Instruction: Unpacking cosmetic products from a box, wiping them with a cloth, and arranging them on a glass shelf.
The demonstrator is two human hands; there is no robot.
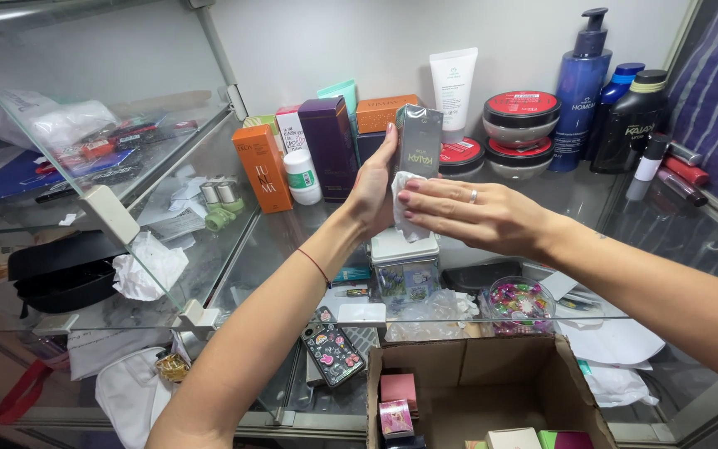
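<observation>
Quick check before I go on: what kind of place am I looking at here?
Probably a cosmetics shop's display case: glass shelves stocked with boxed perfumes, cream jars and pump bottles, plus a cardboard stock box below.

A thin red string bracelet is worn on the left wrist [316,266]; 1 silver ring is seen on the right hand [479,218]; both forearms are unsleeved.

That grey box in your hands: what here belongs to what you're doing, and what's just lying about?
In use:
grey box, held by left hand
white cloth, pressed on by right hand

Lying about:
orange box
blue pump bottle
phone
cardboard carton
</observation>
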